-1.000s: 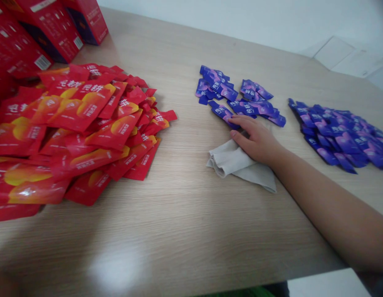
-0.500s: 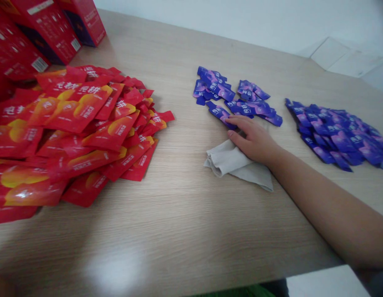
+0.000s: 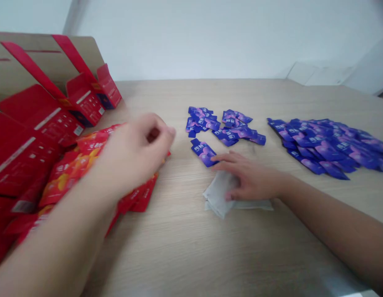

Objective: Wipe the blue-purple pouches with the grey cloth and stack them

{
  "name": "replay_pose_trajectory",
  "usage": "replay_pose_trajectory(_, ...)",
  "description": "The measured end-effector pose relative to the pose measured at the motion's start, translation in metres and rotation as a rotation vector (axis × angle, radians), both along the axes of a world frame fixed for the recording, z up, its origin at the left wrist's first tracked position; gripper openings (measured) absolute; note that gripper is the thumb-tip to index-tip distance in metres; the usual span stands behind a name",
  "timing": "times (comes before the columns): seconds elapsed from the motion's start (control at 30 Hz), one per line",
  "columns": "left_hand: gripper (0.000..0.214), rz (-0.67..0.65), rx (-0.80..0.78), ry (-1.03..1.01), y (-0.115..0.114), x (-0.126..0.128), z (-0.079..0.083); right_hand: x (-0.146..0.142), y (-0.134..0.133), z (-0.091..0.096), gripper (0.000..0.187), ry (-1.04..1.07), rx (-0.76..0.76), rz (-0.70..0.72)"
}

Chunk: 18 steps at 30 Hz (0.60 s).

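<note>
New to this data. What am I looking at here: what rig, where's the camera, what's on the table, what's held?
There is no machine: a person works with two bare hands, and the single picture comes from a camera worn on their head, looking forward and down. The left hand is raised above a pile of red sachets, fingers curled; it is blurred, so whether it holds anything cannot be told. The right hand lies flat on a folded grey cloth, its fingertips at a single purple sachet. On the wooden table lie also a small group of purple sachets, a bigger purple pile to the right, and open red cartons at far left.
</note>
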<state>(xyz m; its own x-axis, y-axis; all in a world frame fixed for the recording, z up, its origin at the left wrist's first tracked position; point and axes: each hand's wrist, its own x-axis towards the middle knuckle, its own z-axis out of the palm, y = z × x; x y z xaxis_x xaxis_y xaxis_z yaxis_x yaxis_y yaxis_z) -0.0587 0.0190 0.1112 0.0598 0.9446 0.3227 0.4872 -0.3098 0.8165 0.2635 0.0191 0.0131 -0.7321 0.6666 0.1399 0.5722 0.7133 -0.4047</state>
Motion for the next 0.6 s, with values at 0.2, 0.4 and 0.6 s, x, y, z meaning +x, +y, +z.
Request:
replay_pose_trajectory(0.2,0.058,-0.417,0.08,0.791,0.023,0.056,-0.1,-0.017,-0.014,0.0,0.036,-0.076,0.028,0.177)
replay_pose_trajectory(0.4,0.061,-0.498,0.083,0.792,0.031,0.057,-0.119,-0.011,-0.004,-0.005,0.03,-0.05,0.064,0.051)
replay_pose_trajectory(0.6,0.104,-0.663,0.031,0.538,0.013,0.049,-0.119,-0.002,-0.002,0.0,0.021,0.315,0.128,-0.296)
